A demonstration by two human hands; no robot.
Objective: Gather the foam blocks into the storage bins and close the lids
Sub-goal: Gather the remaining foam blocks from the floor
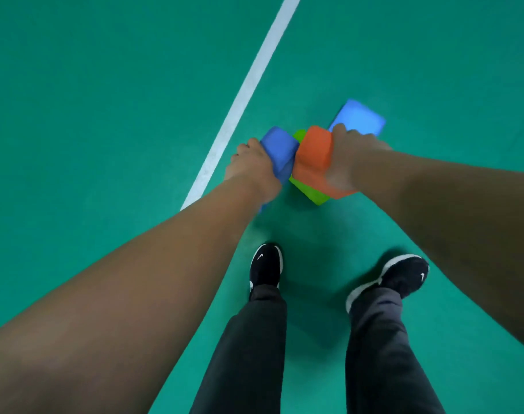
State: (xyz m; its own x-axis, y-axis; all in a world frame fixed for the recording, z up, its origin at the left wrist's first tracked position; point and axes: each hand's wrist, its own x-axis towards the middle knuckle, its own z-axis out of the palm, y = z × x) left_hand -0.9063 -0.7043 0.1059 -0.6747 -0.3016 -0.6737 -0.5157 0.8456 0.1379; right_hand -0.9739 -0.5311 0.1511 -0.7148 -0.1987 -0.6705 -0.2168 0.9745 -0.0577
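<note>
- A white line [248,85] runs diagonally across the floor, outside the left hand.
- The left hand [250,165] is clamped on a blue block [280,149]. Its fingers wrap the block's outer side, and the block's long axis slants away from the person.
- Just inside that grip, a green block [310,192] sits wedged between and below the two held blocks, touching both. Only its near corner and a far sliver show. I cannot tell whether it rests on the floor or is squeezed clear of it.
- Next comes an orange block [313,156], butted face to face against the blue one, its long axis running roughly toward the person.
- The right hand [348,156] is clamped on the orange block's outer side, though blur hides the fingertips.
- Just beyond the right hand's knuckles lies a pale blue block [360,119], touching or nearly touching the hand. I cannot tell whether it is held.
- Likely step: the two hands squeeze the cluster together to carry it as one. Both are equally near the green block, which is the piece most likely to slip out.
- No bin or lid is in view, so which way to carry the blocks cannot be judged.
- The floor [105,85] is a smooth green court surface. Two black shoes [266,264] stand nearer the person than the grip.
</note>
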